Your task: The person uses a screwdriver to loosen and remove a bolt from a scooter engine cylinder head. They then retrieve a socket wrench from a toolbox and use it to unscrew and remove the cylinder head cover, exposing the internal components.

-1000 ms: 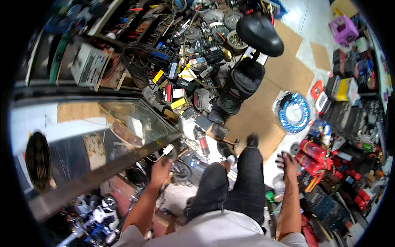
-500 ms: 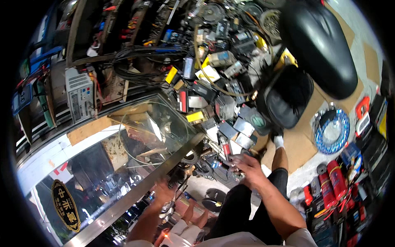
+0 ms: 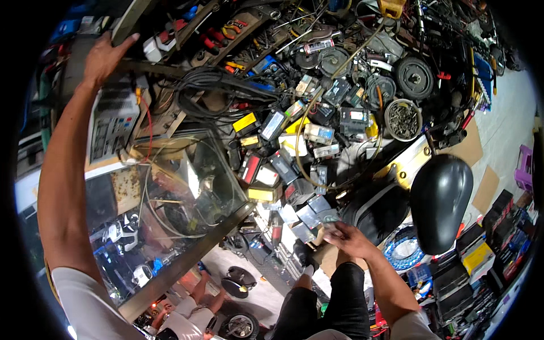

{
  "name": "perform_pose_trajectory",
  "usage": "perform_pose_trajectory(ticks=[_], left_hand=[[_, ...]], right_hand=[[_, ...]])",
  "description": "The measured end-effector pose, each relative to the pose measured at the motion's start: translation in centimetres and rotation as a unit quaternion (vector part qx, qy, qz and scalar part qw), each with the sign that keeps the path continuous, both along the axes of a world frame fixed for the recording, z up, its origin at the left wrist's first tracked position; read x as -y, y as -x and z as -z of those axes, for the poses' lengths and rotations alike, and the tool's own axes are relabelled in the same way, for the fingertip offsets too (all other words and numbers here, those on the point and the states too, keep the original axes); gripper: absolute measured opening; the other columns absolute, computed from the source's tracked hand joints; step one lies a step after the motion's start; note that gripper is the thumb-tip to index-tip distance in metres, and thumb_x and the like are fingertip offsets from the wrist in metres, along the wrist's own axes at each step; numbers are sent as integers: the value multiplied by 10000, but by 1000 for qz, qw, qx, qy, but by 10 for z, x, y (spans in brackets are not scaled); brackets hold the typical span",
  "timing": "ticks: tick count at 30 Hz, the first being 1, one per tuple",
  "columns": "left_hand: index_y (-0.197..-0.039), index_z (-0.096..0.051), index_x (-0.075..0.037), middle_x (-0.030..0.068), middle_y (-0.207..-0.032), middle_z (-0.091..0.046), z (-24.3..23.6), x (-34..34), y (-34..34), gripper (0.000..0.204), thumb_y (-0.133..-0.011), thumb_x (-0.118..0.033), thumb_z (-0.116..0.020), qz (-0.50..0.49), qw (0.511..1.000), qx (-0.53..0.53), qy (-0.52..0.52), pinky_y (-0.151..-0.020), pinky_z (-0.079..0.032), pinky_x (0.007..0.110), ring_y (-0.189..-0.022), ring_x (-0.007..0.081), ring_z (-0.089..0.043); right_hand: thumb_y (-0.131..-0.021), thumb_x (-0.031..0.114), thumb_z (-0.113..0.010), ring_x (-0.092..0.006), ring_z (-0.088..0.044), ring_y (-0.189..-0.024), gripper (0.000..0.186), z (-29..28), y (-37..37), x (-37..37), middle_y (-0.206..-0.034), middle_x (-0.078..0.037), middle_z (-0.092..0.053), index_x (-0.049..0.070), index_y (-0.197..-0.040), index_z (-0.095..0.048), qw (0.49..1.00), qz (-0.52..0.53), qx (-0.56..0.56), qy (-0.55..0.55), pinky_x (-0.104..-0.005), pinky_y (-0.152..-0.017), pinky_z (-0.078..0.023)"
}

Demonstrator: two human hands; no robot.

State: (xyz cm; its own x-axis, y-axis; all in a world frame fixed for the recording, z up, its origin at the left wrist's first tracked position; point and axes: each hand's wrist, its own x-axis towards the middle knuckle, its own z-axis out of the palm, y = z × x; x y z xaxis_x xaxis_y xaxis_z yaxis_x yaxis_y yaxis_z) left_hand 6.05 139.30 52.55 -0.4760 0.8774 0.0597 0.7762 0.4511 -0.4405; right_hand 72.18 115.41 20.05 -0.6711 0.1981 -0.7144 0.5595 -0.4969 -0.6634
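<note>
My left hand (image 3: 105, 56) is stretched up and away from me, fingers spread wide and flat against the edge of a shelf board (image 3: 127, 22) at the far left corner of the cluttered worktop (image 3: 170, 122); it grips nothing that I can make out. Just below that hand sits a grey meter box (image 3: 113, 122) with red wires trailing off it, resting on top of the glass display case (image 3: 187, 187) that forms the worktop's near left part.

My right hand (image 3: 348, 238) is low and near me, at the near edge of the worktop, fingers loosely curled and lying on a flat grey battery pack (image 3: 317, 215) in the heap there. I cannot tell whether the fingers close on it or only rest on it. More battery blocks lie around it, some with yellow labels (image 3: 262, 194), spreading toward the middle of the worktop.

A bundle of black cable (image 3: 209, 85) lies beyond the glass case. A round tin of small metal parts (image 3: 403, 119) stands toward the far right, with a dark wheel (image 3: 415, 78) behind it. Right of my hand a black scooter seat (image 3: 441, 201) bulges up, and a blue coil (image 3: 403, 249) lies on the floor beneath it.
</note>
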Motion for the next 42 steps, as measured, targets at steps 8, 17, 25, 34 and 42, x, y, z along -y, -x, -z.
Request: perform_pose_trajectory(ticks=[8,17,25,34,42], left_hand=[[-1184,-671,51,251,-1163,-662,-1,-3,8,719,-902,-607,-728,107,982,-151,-23,-963,-513,545,-1123,463,-641],[-1275,-622,30,279,-1202,-640,1,-6,21,569,-811,-208,-851,251,964,-86,-28,-966,-493,551,-1131,511,-611],[-1203,-652,14,230,-1112,-649,-9,-6,13,508,-773,-146,-871,230,967,-93,50,-886,-493,540,-1023,477,-609],[-1097,-667,-32,196,-1019,-624,-1,-19,12,573,-657,-265,-949,204,974,-100,-28,-819,-539,511,-970,420,-620],[-1021,-709,43,200,-1098,-628,-9,1,-3,723,-676,-566,-890,133,987,-63,-70,-915,-562,446,-1093,338,-615]], right_hand=[[-974,429,-730,-460,-728,-1051,471,116,309,-202,-1080,-277,-763,-5,-1157,-737,964,166,-24,-207,-495,-877,-579],[-959,219,-627,-408,-722,-1101,244,192,606,-396,-1077,-219,-759,44,-1051,-770,843,87,108,-520,-510,-944,-585],[-1005,331,-589,-373,-674,-1225,344,223,643,-425,-1321,-193,-666,124,-1255,-704,852,70,150,-497,-468,-1042,-544],[-1033,374,-596,-372,-696,-1227,394,227,587,-428,-1386,-172,-706,156,-1337,-721,851,-18,160,-500,-444,-1036,-572],[-1043,362,-659,-419,-691,-964,427,129,409,-241,-1050,-243,-763,-59,-1087,-718,952,134,-18,-275,-495,-886,-529]])
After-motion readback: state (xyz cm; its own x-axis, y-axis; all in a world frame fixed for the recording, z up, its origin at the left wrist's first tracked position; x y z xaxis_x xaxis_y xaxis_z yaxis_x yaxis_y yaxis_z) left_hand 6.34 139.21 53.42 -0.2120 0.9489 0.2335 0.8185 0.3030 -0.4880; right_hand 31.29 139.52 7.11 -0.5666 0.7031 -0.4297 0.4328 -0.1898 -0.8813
